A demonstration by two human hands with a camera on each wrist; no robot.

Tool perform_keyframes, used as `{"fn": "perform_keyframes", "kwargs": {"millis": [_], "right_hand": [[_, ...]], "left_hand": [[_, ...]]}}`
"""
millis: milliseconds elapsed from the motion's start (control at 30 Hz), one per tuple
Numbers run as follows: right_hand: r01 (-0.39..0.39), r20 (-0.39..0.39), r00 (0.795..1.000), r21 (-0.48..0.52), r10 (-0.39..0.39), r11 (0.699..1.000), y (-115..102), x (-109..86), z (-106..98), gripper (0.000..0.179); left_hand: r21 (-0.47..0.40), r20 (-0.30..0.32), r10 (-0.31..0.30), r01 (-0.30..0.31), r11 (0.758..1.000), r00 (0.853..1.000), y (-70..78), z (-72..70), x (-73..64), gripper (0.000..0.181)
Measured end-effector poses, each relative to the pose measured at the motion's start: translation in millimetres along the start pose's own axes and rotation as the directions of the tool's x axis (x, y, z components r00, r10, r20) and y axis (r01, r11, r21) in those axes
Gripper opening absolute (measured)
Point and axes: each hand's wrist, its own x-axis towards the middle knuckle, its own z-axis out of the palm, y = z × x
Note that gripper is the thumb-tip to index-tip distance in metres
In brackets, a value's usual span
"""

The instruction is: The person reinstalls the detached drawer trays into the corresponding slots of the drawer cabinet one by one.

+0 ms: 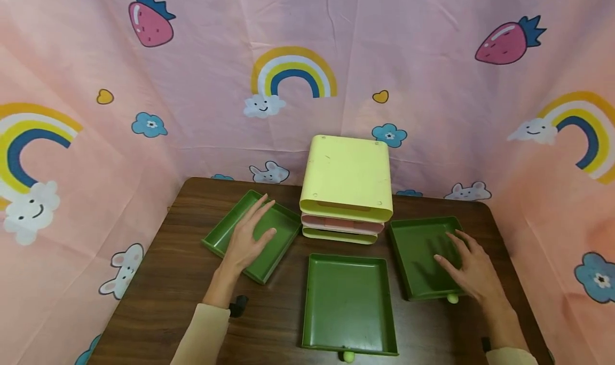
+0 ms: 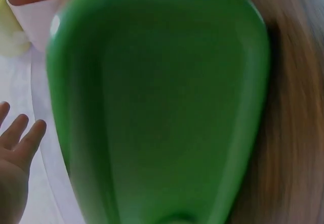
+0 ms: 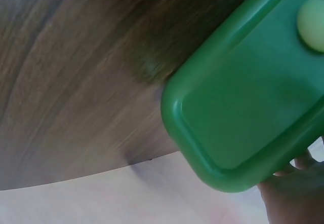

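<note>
My left hand hovers over a green drawer that lies askew on the left of the table, its fingers spread and holding nothing. Over the right-hand green drawer is my right hand, fingers loosely bent, near the corner by the round light green knob. Between the hands a third green drawer lies flat, its knob toward me. In the left wrist view a green drawer fills the middle. A drawer front shows in the right wrist view, overlapping my fingertips.
A small drawer cabinet, with yellow and pink stacked shells, stands at the back of the dark wooden table. Pink printed cloth encloses the table at the back and both sides.
</note>
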Motion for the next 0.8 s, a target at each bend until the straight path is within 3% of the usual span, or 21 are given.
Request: {"fn": "perform_keyframes", "kwargs": {"millis": [200, 367, 467, 700, 800], "right_hand": [[0.030, -0.014, 0.999, 0.017, -0.029, 0.999, 8.6, 3.5, 1.1, 0.069], [0.043, -0.021, 0.999, 0.039, -0.043, 0.998, 12.7, 4.8, 3.3, 0.067], [0.028, -0.008, 1.000, 0.056, -0.028, 0.998, 15.3, 2.7, 2.5, 0.065], [0.000, 0.004, 1.000, 0.106, -0.001, 0.994, 26.0, 3.0, -5.6, 0.060], [-0.010, 0.005, 1.000, 0.137, 0.010, 0.991, 31.4, -0.7, -7.5, 0.057]], "left_hand": [[-0.160, -0.026, 0.022, -0.026, 0.987, 0.999, 7.5, 15.3, 13.8, 0.062], [-0.212, -0.055, 0.040, -0.051, 0.976, 0.998, 11.7, 22.1, 19.3, 0.064], [-0.239, -0.057, 0.039, -0.052, 0.970, 0.998, 17.6, 22.7, 20.9, 0.055], [-0.274, -0.039, 0.028, -0.037, 0.961, 0.999, 50.5, 12.7, 33.1, 0.049], [-0.327, -0.024, 0.035, -0.041, 0.944, 0.999, 55.5, 14.5, 39.1, 0.048]]}}
